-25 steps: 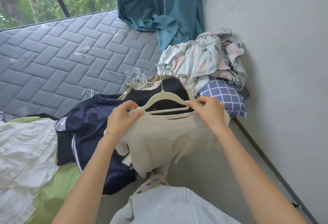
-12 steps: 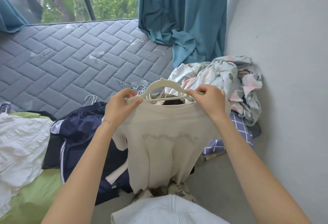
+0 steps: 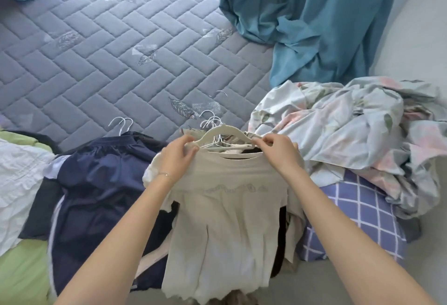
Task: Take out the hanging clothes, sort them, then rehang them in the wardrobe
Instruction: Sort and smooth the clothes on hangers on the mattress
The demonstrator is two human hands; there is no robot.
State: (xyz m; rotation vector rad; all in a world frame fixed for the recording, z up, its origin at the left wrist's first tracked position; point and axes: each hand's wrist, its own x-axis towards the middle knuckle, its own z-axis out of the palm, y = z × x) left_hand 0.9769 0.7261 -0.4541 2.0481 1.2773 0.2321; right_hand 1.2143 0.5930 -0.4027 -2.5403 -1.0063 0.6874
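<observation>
Cream T-shirt (image 3: 225, 220) is hanging in the air between the person's two raised hands, draped on a pale plastic hanger (image 3: 225, 131) whose arch is showing just above the knuckles. The left hand (image 3: 177, 157) is pinching one shoulder of the shirt and that end of the hanger together, and a thin bracelet (image 3: 165, 174) is sitting on that wrist. The right hand (image 3: 275, 151) is gripping the opposite shoulder, fingers curled over the hanger's other end. The shirt's body is dropping straight down below both hands, with faint lettering across the chest.

Just behind the hands, a cluster of white hanger hooks (image 3: 210, 119) is poking up from a heap of other clothes. To the left of the left hand, a navy garment (image 3: 101, 183) is lying spread out. Farther left, white fabric (image 3: 17, 183) is lying on a green sheet (image 3: 21, 268). To the right of the right hand, a crumpled floral sheet (image 3: 338, 130) is resting on a blue checked pillow (image 3: 358, 210). Beyond both hands, a grey quilted mattress (image 3: 96, 62) is stretching toward a window, and a teal curtain (image 3: 314, 14) is hanging at its right.
</observation>
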